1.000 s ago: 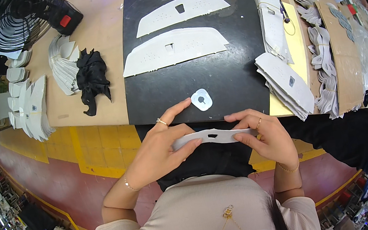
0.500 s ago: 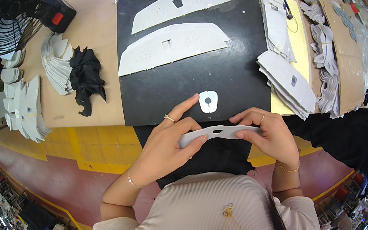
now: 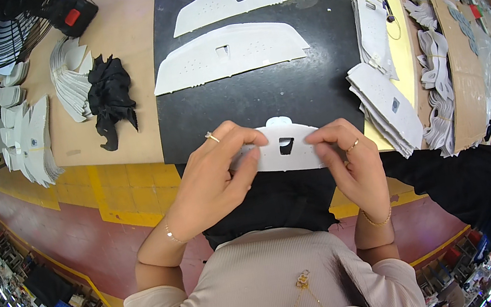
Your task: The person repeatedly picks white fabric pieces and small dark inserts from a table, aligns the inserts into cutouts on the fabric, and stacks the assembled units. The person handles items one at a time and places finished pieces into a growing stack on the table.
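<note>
Between my two hands is a white curved panel (image 3: 275, 156) with a small dark-looking cutout, held at the near edge of a black mat (image 3: 213, 110). My left hand (image 3: 213, 174) pinches its left end between thumb and fingers. At its right end, my right hand (image 3: 349, 159) grips the panel the same way. A small white rounded piece (image 3: 279, 121) lies on the mat just behind the panel, mostly covered by it. Farther up the mat lie two larger white panels, the nearer one (image 3: 230, 59) and the farther one (image 3: 241, 3), each with a cutout and tiny holes.
Banded stacks of white panels (image 3: 384, 107) stand right of the mat, beside a cardboard box (image 3: 465, 86) holding more white pieces. To the left are a black cloth (image 3: 110, 94), fanned white pieces (image 3: 68, 82), further white stacks (image 3: 32, 142) and a wire-guarded fan (image 3: 6, 40).
Both hands have moved slightly forward over the mat and tilted the panel so its face shows. It now covers most of the small white piece. My left index finger has left that piece.
</note>
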`<act>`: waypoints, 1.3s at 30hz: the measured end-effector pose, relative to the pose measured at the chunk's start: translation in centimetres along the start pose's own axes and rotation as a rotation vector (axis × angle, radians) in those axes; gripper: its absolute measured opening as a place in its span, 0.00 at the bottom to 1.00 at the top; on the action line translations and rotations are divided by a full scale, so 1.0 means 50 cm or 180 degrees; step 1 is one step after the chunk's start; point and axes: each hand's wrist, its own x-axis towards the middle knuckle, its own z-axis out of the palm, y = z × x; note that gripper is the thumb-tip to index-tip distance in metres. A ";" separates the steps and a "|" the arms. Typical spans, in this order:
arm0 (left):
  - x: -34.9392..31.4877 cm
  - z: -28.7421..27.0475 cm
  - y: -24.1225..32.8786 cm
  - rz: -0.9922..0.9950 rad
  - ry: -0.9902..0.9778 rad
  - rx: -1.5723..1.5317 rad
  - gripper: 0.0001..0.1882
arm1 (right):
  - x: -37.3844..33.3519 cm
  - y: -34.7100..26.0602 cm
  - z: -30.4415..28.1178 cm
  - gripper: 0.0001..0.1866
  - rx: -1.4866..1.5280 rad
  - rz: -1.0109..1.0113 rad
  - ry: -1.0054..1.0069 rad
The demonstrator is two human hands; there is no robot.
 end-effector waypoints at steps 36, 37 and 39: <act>0.019 0.042 -0.010 -0.0095 0.0390 0.0594 0.12 | 0.039 0.011 0.037 0.13 -0.0510 -0.0049 0.0252; 0.019 0.042 -0.010 -0.0084 0.0397 0.0604 0.12 | 0.039 0.011 0.037 0.13 -0.0512 -0.0040 0.0245; 0.019 0.042 -0.010 -0.0083 0.0395 0.0614 0.12 | 0.039 0.010 0.037 0.12 -0.0517 -0.0020 0.0232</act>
